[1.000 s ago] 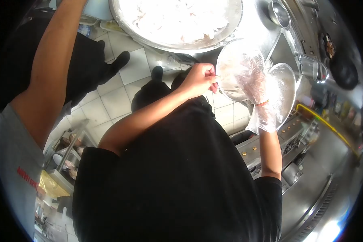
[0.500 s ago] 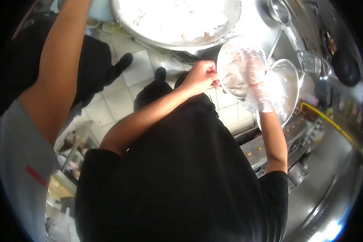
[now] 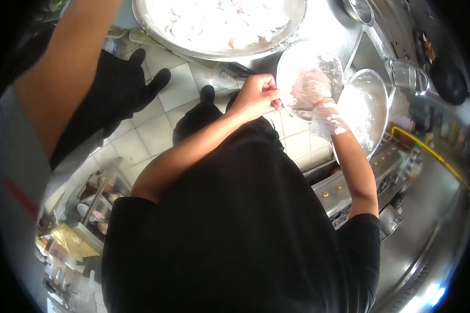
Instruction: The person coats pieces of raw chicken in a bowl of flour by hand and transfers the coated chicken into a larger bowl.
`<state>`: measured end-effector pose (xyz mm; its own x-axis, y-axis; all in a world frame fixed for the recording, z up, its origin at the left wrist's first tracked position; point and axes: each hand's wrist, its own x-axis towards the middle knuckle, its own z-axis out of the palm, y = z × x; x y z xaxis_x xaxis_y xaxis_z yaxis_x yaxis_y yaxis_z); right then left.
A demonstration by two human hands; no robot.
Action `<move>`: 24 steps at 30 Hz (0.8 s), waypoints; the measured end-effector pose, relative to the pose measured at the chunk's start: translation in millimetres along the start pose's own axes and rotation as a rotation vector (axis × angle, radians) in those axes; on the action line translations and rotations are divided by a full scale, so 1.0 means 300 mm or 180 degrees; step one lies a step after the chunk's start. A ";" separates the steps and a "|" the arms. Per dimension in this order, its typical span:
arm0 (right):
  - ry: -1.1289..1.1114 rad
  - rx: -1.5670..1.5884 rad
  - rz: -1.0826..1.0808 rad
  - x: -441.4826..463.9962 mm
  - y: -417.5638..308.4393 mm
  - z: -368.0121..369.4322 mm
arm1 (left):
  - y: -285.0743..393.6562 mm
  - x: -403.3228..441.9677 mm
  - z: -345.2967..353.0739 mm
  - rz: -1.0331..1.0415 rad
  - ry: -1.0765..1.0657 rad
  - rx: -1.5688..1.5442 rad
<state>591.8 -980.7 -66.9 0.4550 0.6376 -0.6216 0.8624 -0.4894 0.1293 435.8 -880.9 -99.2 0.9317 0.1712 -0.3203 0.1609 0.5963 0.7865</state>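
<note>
My left hand [image 3: 260, 97] pinches the left rim of a round metal bowl [image 3: 331, 61], its thumb and fingers closed at the edge. Inside that bowl is my right hand [image 3: 312, 88], wearing a clear plastic glove dusted with white. Glare and the wrinkled plastic hide its fingertips and whatever they touch. Right beside it stands a second round metal bowl [image 3: 384, 99] with white powder [image 3: 361, 112] in it. Beyond both hands sits a large metal basin [image 3: 219, 56] filled with white-coated pieces [image 3: 224, 23], too overexposed to name.
A co-worker's bare arm [image 3: 75, 62] reaches in from the left, close to the large basin. A small metal bowl [image 3: 360, 11] and a clear container [image 3: 410, 78] stand at the right back. Stove knobs [image 3: 331, 191] line the right side; tiled floor [image 3: 175, 91] lies below.
My right hand has shifted slightly left and lies lower across the bowl. The bowl and my left hand have barely moved. The co-worker's arm has moved left.
</note>
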 end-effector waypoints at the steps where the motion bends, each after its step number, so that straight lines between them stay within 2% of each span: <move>1: 0.0430 0.0051 0.0132 -0.012 0.023 -0.003 | -0.004 0.000 0.000 0.0006 0.0007 -0.0077; 2: 0.0409 0.0024 0.0068 -0.024 0.048 0.003 | -0.011 -0.001 0.003 0.0013 0.0072 -0.0109; 4: 0.2338 0.0325 -0.1060 -0.062 0.071 0.003 | -0.008 -0.003 0.004 0.0109 0.0087 -0.0110; 5: 0.2341 0.0324 -0.1064 -0.089 0.051 -0.008 | -0.002 -0.005 0.003 0.0093 0.0045 -0.0027; 7: 0.2374 0.2192 -0.0997 -0.152 -0.009 -0.089 | -0.002 -0.004 0.004 0.0022 0.0045 -0.0092; 8: 0.2394 0.2176 -0.0964 -0.143 0.009 -0.077 | -0.003 -0.002 0.004 -0.0067 0.0060 -0.0152; 10: 0.1430 0.2151 -0.0797 -0.114 0.017 -0.058 | -0.003 -0.001 0.007 -0.0126 0.0028 -0.0080; 11: 0.0622 0.1459 -0.0426 -0.098 -0.013 -0.075 | -0.004 -0.001 0.007 -0.0081 0.0049 -0.0048; 12: 0.0642 0.1507 -0.0379 -0.075 -0.009 0.010 | -0.003 0.000 0.007 -0.0034 0.0065 -0.0009; 14: 0.0973 -0.0092 -0.1004 0.001 -0.003 0.217 | 0.003 -0.001 0.005 -0.0119 -0.0017 0.0095; 16: 0.0898 0.0069 -0.0683 -0.028 -0.065 0.083 | -0.017 0.004 -0.001 -0.0072 -0.0020 0.0120; 18: 0.0583 0.0811 0.0077 -0.031 -0.075 0.024 | -0.012 0.004 0.003 0.0003 -0.0038 0.0086; 19: 0.0170 0.0999 0.0239 -0.018 -0.036 0.007 | -0.013 0.003 0.002 -0.0014 -0.0059 0.0083; 20: 0.0210 0.1000 0.0257 -0.026 0.008 0.012 | -0.016 0.006 -0.002 -0.0034 -0.0057 0.0058; 22: 0.1972 0.0789 -0.0070 -0.058 0.064 0.033 | -0.006 0.003 0.004 0.0003 -0.0044 0.0007; 23: 0.2528 0.0278 -0.0523 -0.077 0.077 0.019 | -0.004 -0.003 0.006 0.0030 -0.0038 -0.0044; 24: 0.2526 0.0281 -0.0524 -0.101 0.081 -0.001 | -0.006 -0.001 0.005 0.0027 -0.0037 -0.0044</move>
<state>599.1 -1011.7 -44.7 0.3743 0.9208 0.1095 0.9263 -0.3767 0.0021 435.7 -883.1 -99.6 0.9367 0.1672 -0.3075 0.1485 0.6057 0.7817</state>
